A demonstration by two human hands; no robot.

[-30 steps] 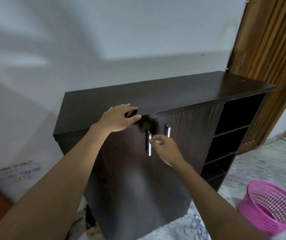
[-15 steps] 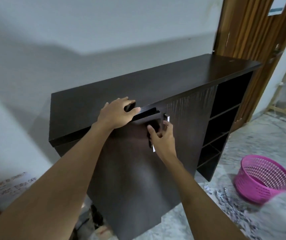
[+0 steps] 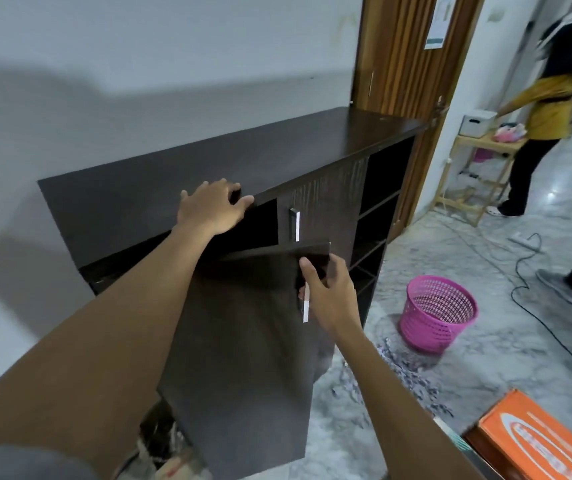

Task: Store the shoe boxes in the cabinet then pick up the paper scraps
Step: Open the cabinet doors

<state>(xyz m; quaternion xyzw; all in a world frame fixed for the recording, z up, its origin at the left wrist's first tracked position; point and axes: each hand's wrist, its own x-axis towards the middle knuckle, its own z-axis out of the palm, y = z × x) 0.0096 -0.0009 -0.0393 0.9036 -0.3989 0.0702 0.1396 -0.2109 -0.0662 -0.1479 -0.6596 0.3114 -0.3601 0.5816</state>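
A dark brown cabinet [image 3: 180, 174] stands against the grey wall. Its left door [image 3: 243, 358] is swung partly open toward me. My right hand [image 3: 329, 292] grips that door's metal handle near its top edge. My left hand [image 3: 213, 207] rests flat on the cabinet's top at the front edge, fingers spread. An orange shoe box [image 3: 537, 441] lies on the floor at the lower right. Shredded paper scraps [image 3: 406, 372] are scattered on the floor between the cabinet and a pink basket [image 3: 433, 313].
The cabinet's right door [image 3: 326, 209] stays closed, with open shelves [image 3: 378, 216] beside it. A wooden door frame [image 3: 399, 53] rises behind. A person in a yellow top [image 3: 541, 112] stands by a small wooden table [image 3: 478, 171]. A black cable [image 3: 534, 299] runs across the floor.
My right hand has pulled the left door outward, so the dark inside of the cabinet shows. My view has turned right, bringing the orange box and a person into sight.
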